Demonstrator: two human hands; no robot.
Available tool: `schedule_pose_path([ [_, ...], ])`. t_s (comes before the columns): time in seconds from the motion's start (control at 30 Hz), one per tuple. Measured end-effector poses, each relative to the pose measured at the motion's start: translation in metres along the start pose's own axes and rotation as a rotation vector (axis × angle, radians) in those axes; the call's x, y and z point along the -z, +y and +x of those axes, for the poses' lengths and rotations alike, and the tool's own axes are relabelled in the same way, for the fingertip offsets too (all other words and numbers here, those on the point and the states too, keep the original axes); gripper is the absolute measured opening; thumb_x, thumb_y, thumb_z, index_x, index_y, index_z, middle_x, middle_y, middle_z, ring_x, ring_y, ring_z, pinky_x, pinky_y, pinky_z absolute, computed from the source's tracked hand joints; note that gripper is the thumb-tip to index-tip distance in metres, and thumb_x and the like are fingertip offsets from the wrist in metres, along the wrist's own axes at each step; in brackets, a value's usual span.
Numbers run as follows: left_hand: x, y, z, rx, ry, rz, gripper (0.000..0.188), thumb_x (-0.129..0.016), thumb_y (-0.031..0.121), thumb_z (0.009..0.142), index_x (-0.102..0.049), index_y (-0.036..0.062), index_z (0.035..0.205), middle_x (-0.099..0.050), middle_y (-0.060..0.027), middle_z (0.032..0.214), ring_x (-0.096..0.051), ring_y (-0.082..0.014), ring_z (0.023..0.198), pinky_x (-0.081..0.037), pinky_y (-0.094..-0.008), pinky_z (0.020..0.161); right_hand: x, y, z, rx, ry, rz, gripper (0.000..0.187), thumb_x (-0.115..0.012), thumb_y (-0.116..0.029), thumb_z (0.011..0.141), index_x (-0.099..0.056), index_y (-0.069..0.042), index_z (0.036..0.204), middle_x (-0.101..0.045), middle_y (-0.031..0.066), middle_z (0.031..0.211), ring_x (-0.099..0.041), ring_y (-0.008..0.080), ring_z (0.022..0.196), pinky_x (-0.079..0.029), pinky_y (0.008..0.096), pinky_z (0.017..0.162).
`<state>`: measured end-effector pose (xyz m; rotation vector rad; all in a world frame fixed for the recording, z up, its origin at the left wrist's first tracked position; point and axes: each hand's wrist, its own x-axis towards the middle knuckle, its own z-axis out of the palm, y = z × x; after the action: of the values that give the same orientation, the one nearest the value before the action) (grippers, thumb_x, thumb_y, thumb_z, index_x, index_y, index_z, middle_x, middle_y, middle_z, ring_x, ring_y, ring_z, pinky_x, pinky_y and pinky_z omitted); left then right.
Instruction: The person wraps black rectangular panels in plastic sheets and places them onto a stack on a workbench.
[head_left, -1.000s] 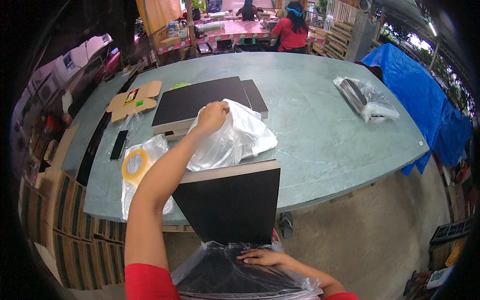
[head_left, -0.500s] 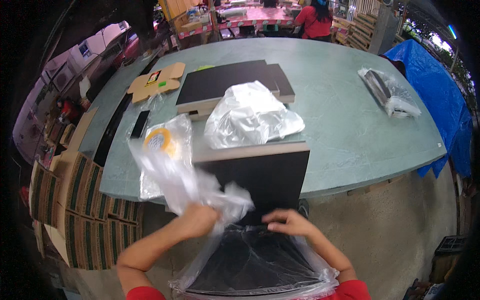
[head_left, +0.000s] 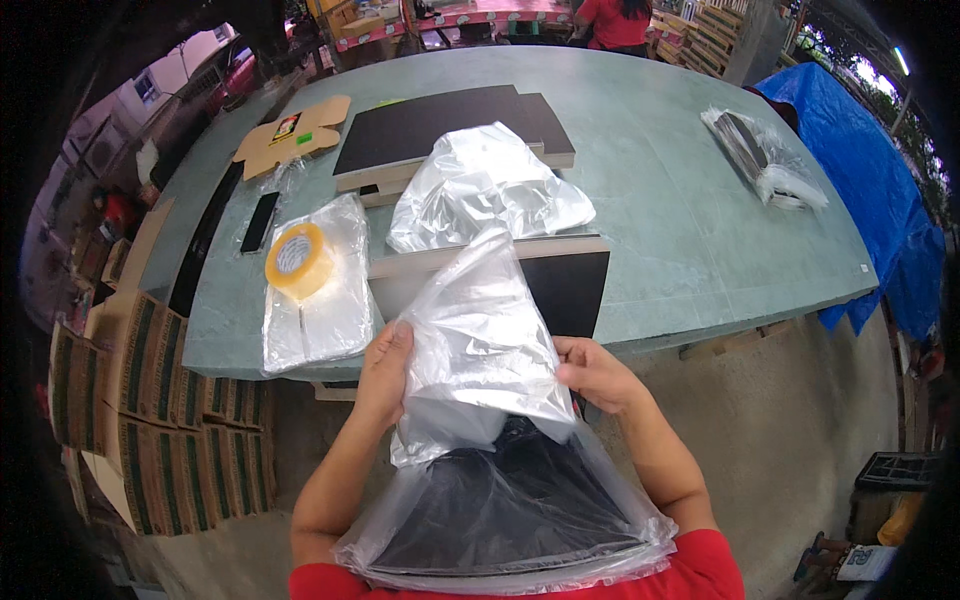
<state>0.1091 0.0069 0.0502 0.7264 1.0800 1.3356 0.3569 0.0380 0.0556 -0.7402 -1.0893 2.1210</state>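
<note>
A clear plastic bag (head_left: 480, 330) is spread upright between my hands. My left hand (head_left: 384, 372) is closed on its left edge, thumb toward me. On the other side, my right hand (head_left: 602, 374) pinches the bag's right edge. Below them, close to my body, lies a dark flat panel (head_left: 500, 515) inside clear plastic; the lower part of the held bag overlaps its far end. Just beyond the bag, a black board with a pale edge (head_left: 568, 285) stands at the table's near edge, partly hidden by the bag.
The green table (head_left: 690, 250) carries stacked black boards (head_left: 430, 125), crumpled clear plastic (head_left: 485, 190) and a yellow tape roll (head_left: 298, 260) on flat plastic bags (head_left: 325, 335). Further items are a phone-like black object (head_left: 260, 222), unfolded cardboard (head_left: 290, 135) and a wrapped bundle (head_left: 765, 160). Cartons (head_left: 190, 450) stand left.
My left hand has raised the crumpled bag and it now hangs spread out. My right hand has moved up and taken its right edge. The view has shifted slightly.
</note>
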Motion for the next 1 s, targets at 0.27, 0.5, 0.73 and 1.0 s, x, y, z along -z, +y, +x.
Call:
schedule_pose_path([
  [0.27,0.011,0.0,0.006,-0.086,-0.032,0.363,0.021,-0.044,0.023,0.087,-0.05,0.0029,0.091,-0.055,-0.0026,0.081,-0.051,-0.0094,0.069,-0.042,-0.024,0.064,0.015,0.017,0.019,0.024,0.178,-0.066,0.014,-0.061,-0.014,0.077,-0.057,-0.001,0.081,-0.057,0.0013,0.073,-0.052,0.0067,0.064,-0.043,0.0198,0.058],
  [0.5,-0.051,0.006,-0.03,-0.484,-0.113,0.891,0.028,-0.064,0.014,0.071,-0.051,-0.0007,0.091,-0.054,-0.0094,0.073,-0.051,-0.0165,0.061,-0.041,-0.0249,0.057,0.01,0.033,0.029,-0.011,0.22,0.115,0.011,-0.064,-0.009,0.073,-0.056,-0.004,0.078,-0.057,0.0024,0.073,-0.053,0.0086,0.063,-0.044,0.0212,0.059],
  [0.73,-0.053,-0.032,0.002,-0.092,-0.345,0.586,0.045,-0.065,0.0,0.069,-0.047,-0.0047,0.11,-0.057,-0.0069,0.079,-0.051,-0.005,0.061,-0.041,-0.0179,0.052,0.004,0.041,0.029,-0.009,0.093,0.399,0.021,-0.064,-0.017,0.074,-0.055,0.0,0.082,-0.058,0.0048,0.077,-0.055,0.0113,0.066,-0.046,0.0244,0.061],
  [1.0,-0.032,-0.008,0.0,-0.398,-0.406,0.902,0.026,-0.062,0.007,0.069,-0.059,0.0016,0.094,-0.059,-0.0081,0.087,-0.056,-0.0171,0.074,-0.044,-0.0277,0.064,0.011,0.032,0.02,0.051,0.024,0.369,0.023,-0.061,-0.013,0.075,-0.056,0.001,0.092,-0.061,0.008,0.087,-0.058,0.0153,0.077,-0.046,0.0269,0.073],
])
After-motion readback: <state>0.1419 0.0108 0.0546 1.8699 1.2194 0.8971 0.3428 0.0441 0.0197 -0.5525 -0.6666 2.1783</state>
